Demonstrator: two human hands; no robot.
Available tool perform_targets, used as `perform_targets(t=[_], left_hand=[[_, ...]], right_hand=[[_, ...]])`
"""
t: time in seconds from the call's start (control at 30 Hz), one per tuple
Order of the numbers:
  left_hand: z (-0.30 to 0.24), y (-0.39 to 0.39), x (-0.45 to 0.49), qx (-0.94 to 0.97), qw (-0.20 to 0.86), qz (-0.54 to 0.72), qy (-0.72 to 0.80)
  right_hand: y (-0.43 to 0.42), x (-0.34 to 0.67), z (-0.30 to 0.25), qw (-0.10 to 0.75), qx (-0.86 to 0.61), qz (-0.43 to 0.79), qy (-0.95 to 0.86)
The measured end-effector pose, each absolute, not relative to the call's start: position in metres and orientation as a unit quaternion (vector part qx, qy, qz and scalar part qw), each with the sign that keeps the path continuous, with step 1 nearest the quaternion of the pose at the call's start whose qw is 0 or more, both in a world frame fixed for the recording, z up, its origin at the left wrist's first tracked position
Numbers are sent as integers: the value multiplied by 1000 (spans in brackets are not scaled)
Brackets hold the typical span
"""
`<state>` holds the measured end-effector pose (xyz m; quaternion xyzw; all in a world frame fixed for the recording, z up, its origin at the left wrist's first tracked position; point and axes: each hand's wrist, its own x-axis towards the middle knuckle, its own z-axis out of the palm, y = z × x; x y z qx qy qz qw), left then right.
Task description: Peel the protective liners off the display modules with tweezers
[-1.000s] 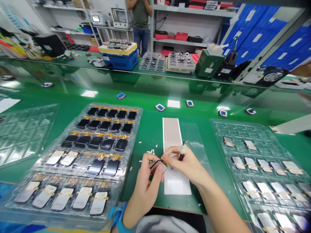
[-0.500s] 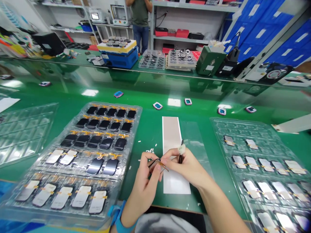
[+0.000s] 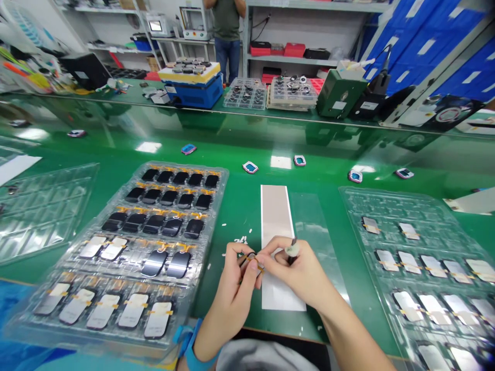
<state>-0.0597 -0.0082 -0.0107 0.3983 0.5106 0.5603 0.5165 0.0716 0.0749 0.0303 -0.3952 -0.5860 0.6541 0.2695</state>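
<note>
My left hand [image 3: 228,293] pinches a small display panel [image 3: 251,263] with an amber flex strip, and most of the panel is hidden by my fingers. My right hand [image 3: 297,270] is shut on a thin dark tool with a white fluffy tip [image 3: 292,251], and its fingertips press against the panel's edge. Both hands hover over a long pinkish-grey film strip [image 3: 275,216] on the green mat. Plastic trays of display panels lie on each side: the left tray [image 3: 218,206] and the right tray [image 3: 350,201].
Tiny white bits [image 3: 242,239] lie near my left hand. Transparent film [image 3: 313,232] lies beside the strip. Several small pink-and-blue framed parts dot the mat. A blue machine [image 3: 191,93] and parts trays stand on the back bench, where a person [image 3: 227,31] stands.
My hands have come closer together around the panel, which now shows less between my fingers. The white-tipped tool has tilted to the right, and the head view has shifted slightly.
</note>
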Motion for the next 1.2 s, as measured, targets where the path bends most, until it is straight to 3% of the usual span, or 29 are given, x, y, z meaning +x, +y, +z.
perform_targets(t=[0.4,0.7,0.87,1.07,1.2], left_hand=[[-12,-7,-60,399,507,563,516],[-10,-7,-60,393,518,556,518],[-4,-3,-60,335,509,595,524],[0,0,-59,315,530,593,519],[-2,0,-58,321,535,593,509]], right_hand=[[75,69,35,281,-399,621,-614],[73,68,33,269,-366,662,-596],[71,84,38,318,-331,486,-744],[70,101,32,263,-228,240,-906],[66,97,29,301,-227,213,-901]])
